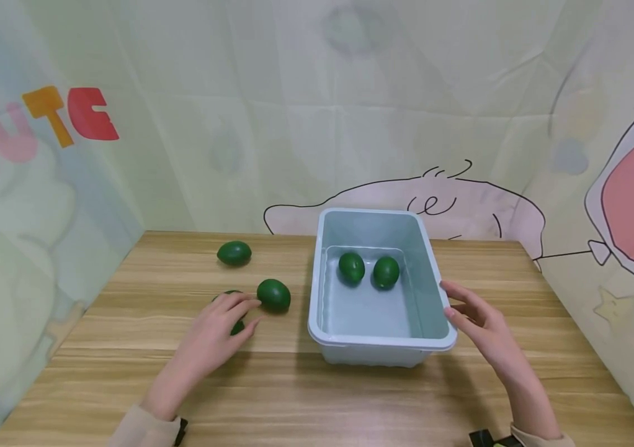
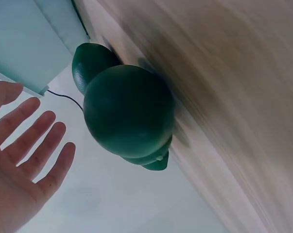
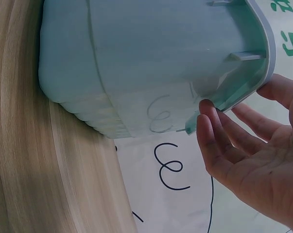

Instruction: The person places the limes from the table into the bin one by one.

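Observation:
My left hand (image 1: 213,332) hovers above green lime-shaped fruit, its fingers loosely bent. Beneath it a dark green lime (image 1: 236,327) shows partly; green also shows past the fingers, and I cannot tell whether that is another lime. In the left wrist view the fingers (image 2: 39,138) stand apart from a large, near lime (image 2: 129,109). Just right of the left fingertips lies another lime (image 1: 273,295). My right hand (image 1: 481,320) touches the right rim of a pale blue plastic bin (image 1: 381,341) with relaxed, bent fingers. Inside the bin lie two limes, a left one (image 1: 352,267) and a right one (image 1: 386,272).
Another lime (image 1: 234,253) lies farther back on the wooden table (image 1: 350,403), left of the bin. A printed cloth backdrop (image 1: 239,124) rises behind the table's back edge and along both sides.

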Motion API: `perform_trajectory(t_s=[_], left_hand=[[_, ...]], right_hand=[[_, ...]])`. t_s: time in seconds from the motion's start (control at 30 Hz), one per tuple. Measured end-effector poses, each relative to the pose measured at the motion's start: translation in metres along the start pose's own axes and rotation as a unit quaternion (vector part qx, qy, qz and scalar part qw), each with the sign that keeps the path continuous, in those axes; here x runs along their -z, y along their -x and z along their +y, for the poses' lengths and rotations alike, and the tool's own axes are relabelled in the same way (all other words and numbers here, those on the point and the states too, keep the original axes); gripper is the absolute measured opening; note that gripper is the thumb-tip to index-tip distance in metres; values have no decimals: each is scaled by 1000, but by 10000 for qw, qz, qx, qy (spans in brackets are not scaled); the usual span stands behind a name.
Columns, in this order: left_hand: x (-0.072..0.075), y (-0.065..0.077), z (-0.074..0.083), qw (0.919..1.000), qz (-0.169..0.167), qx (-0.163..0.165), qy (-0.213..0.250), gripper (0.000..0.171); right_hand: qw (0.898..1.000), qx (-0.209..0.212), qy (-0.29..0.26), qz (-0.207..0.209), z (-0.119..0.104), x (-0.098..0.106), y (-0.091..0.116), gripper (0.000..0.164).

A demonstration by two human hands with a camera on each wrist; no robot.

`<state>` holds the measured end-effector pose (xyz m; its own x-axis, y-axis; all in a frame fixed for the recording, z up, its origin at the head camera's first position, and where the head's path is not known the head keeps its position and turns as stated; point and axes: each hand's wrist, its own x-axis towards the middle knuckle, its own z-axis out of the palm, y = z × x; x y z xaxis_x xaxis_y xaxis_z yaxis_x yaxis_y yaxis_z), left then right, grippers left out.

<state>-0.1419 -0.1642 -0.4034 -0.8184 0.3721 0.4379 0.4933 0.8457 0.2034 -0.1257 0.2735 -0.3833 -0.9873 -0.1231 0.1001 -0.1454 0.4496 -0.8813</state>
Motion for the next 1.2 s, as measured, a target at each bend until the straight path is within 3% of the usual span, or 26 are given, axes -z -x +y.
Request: perform_trajectory(t_s=[0.37, 0.7, 1.2], left_hand=[[-1, 12, -10, 10000, 76, -37, -22, 30], [3, 22, -15, 9987, -414, 277, -120, 31], [2, 30, -22, 9981, -488, 284, -239, 33]], right_hand=[[10000, 19, -21, 6, 1, -1, 0, 49], [10000, 28, 0, 39, 2, 0, 0, 48], [10000, -9, 1, 29, 1, 0, 0, 49]])
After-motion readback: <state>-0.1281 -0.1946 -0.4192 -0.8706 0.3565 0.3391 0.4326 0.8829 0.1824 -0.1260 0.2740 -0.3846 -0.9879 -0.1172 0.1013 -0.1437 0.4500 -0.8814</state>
